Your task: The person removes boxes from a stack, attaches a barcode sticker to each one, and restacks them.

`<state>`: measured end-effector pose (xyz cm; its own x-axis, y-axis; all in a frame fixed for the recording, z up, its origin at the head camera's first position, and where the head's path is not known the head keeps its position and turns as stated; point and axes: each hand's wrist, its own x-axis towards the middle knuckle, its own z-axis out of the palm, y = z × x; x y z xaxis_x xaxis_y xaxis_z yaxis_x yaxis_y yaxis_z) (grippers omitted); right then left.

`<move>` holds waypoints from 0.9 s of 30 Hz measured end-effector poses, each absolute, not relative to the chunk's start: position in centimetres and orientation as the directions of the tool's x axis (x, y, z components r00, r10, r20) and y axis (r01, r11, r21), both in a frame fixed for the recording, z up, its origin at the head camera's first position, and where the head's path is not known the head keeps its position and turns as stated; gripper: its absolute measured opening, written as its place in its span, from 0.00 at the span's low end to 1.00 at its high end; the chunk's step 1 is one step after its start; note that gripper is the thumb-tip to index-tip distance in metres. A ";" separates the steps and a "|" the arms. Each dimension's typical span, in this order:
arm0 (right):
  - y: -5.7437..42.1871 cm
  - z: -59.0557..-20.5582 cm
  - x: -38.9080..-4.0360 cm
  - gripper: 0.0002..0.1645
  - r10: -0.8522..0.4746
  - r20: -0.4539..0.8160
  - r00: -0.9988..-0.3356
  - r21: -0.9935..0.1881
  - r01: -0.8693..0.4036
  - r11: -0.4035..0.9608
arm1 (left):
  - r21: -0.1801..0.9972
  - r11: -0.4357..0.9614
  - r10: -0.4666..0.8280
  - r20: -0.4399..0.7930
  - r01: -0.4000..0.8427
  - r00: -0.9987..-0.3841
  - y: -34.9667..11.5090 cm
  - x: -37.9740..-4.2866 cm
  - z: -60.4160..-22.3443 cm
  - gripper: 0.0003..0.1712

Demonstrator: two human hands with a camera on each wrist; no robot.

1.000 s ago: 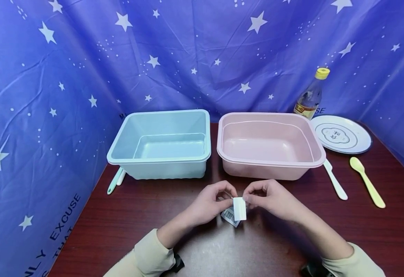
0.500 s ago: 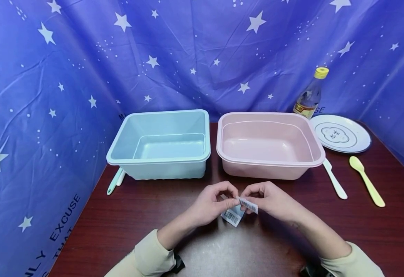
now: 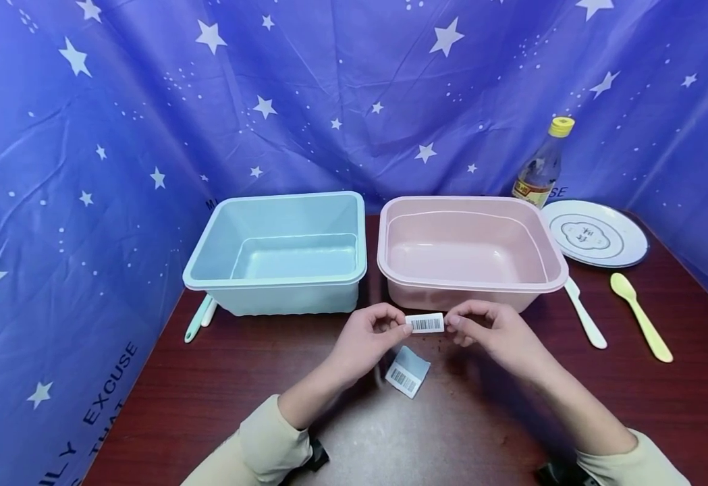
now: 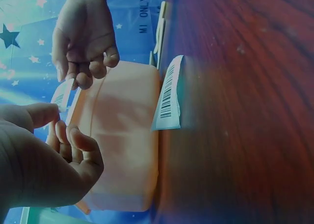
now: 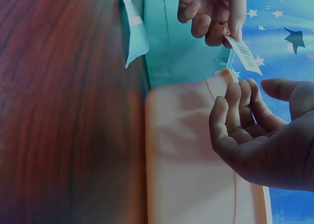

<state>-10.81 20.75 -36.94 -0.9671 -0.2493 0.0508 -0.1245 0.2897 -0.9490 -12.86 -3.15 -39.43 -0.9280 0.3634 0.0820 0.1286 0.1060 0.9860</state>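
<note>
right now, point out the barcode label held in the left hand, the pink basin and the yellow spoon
Held barcode label (image 3: 426,324): head view, on its printed bars.
Pink basin (image 3: 420,297): head view, on its front wall.
Yellow spoon (image 3: 645,322): head view, on its handle.

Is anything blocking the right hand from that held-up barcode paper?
Nothing visible blocks it. The right hand is just beside the barcode paper, whose far end the left hand pinches. Another barcoded piece lies below, not between.

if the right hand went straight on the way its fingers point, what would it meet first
Probably the white barcode label pinched by the left hand: in the head view it lies straight ahead of the right hand, across a narrow gap, though depth is hard to judge.
</note>
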 end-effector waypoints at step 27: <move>22.1 -40.1 -11.1 0.02 0.055 0.300 -0.952 -0.820 -0.228 0.525 | 0.979 0.181 0.299 0.030 0.088 -0.954 2.1 -14.6 -40.0 0.04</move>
<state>-11.08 22.05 -40.13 -0.9524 0.0552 0.2997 -0.2276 0.5250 -0.8201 -14.59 2.06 -39.99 -0.9538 0.2988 0.0299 0.0876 0.1815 0.9795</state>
